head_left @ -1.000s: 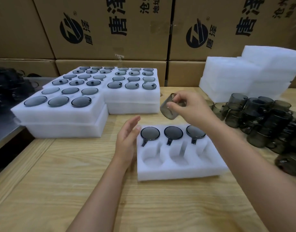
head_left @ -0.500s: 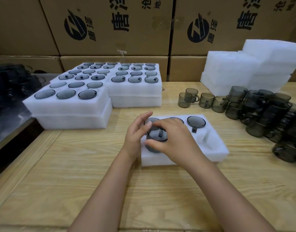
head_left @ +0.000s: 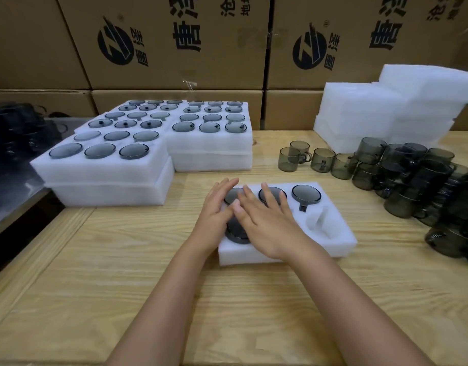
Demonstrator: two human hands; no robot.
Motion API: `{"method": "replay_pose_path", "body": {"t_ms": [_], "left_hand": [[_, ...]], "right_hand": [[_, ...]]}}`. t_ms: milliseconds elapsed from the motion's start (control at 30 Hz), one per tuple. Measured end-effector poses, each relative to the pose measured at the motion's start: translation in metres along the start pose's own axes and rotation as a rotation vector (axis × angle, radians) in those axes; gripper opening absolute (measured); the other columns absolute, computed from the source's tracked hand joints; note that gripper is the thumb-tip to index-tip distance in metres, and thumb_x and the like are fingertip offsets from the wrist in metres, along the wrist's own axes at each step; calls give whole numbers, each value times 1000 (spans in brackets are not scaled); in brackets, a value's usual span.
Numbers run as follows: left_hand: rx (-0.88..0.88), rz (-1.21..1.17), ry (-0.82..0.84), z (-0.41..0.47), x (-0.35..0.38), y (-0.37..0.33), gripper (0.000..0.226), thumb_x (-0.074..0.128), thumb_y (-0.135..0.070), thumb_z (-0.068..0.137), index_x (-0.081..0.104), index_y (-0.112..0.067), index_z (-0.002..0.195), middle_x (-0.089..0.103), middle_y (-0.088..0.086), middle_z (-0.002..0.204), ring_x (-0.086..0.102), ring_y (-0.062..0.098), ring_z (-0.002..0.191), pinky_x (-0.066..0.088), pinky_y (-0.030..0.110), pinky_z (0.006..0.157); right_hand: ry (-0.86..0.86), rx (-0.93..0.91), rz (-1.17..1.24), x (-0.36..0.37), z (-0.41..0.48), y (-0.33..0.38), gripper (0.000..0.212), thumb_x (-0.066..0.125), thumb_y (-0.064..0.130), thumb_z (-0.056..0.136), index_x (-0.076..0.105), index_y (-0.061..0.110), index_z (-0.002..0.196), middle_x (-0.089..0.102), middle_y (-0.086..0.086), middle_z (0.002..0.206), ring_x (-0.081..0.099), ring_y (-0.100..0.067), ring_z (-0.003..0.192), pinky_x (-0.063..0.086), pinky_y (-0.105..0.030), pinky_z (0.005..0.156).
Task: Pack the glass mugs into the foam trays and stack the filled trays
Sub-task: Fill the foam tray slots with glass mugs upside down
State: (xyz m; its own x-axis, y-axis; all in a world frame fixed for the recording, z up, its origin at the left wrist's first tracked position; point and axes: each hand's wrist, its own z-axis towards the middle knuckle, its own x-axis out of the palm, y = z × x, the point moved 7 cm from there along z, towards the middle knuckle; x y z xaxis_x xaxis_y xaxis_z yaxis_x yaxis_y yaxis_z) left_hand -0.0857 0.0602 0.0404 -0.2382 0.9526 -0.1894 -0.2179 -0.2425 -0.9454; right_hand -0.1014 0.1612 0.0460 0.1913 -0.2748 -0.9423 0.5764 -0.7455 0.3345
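A white foam tray (head_left: 341, 241) lies on the wooden table in front of me. Three smoky glass mugs fill its back row; the right one (head_left: 306, 194) shows fully. A fourth mug (head_left: 235, 235) sits in the front left pocket, its dark rim showing between my hands. My left hand (head_left: 217, 212) rests with straight fingers on the tray's left side beside that mug. My right hand (head_left: 264, 220) lies flat across the mug and the tray's middle, fingers spread. The front right pocket (head_left: 318, 223) holds nothing.
Filled foam trays (head_left: 106, 178) stand stacked two high at the back left. Loose smoky mugs (head_left: 402, 175) crowd the table's right side. Empty foam trays (head_left: 386, 112) are piled at the back right. Cardboard boxes (head_left: 174, 40) wall off the rear.
My right hand brought a mug down from above the tray into the front left pocket, then let go and flattened over it. My left hand moved onto the tray beside it.
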Motion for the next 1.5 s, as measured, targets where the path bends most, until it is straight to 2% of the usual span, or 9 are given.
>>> {"method": "replay_pose_path", "body": {"t_ms": [200,367,467,767,967,1067,1233,1400,1500], "left_hand": [[-85,28,119,3,3,12,48,43,-15,100,33,-45,137,-9,-6,160,-5,-17,126,11,17,105],[-68,-193,-50,2,-2,15,51,49,-4,95,42,-33,137,25,-5,155,19,-1,141,25,23,112],[-60,-383,-168,1,-8,15,41,46,-6,96,45,-30,130,40,-8,142,37,-2,133,40,14,97],[-124,-523,-285,17,-25,32,40,49,-7,92,51,-19,130,51,3,139,46,22,132,31,45,114],[-138,-530,-222,22,-24,36,62,61,-19,68,54,-21,130,61,-4,130,53,18,125,40,38,106],[-111,-537,-217,22,-23,37,51,59,-18,70,59,-26,120,69,-16,113,62,10,111,52,25,86],[-100,-592,-210,22,-23,35,53,63,-14,68,59,-24,120,70,-12,112,64,11,107,54,24,81],[-107,-636,-227,22,-23,35,55,65,-12,67,58,-20,121,69,-6,114,63,19,109,54,29,86],[-117,-642,-236,22,-22,35,55,64,-12,68,58,-18,122,68,-1,118,62,22,111,52,33,89]], "right_hand": [[49,57,-184,6,7,-4,56,-1,50,97,2,32,150,-15,1,158,-22,-21,143,-21,-51,110],[-175,44,-117,4,0,-3,56,6,53,95,25,33,144,10,0,159,14,-21,143,-6,-51,115],[-282,54,-114,-3,2,-1,60,11,57,94,38,26,138,25,0,155,31,-22,135,2,-49,114],[-217,53,-52,-5,50,0,56,24,52,97,43,15,136,28,-7,153,32,-29,133,8,-45,115],[-329,-50,180,-44,59,-21,46,45,38,95,44,14,134,52,-7,129,42,-27,122,35,-38,98],[-394,142,159,-76,86,-75,44,45,30,93,45,14,134,61,-12,116,52,-30,113,41,-35,84],[-109,463,148,-76,132,-148,47,37,30,97,34,15,141,45,-11,139,41,-34,125,38,-37,98],[-33,472,77,-68,150,-154,28,42,29,95,57,10,108,55,-11,117,51,-32,107,44,-36,92],[-52,505,18,-66,149,-162,26,53,34,90,50,10,79,55,-8,94,51,-27,90,40,-29,75]]}}
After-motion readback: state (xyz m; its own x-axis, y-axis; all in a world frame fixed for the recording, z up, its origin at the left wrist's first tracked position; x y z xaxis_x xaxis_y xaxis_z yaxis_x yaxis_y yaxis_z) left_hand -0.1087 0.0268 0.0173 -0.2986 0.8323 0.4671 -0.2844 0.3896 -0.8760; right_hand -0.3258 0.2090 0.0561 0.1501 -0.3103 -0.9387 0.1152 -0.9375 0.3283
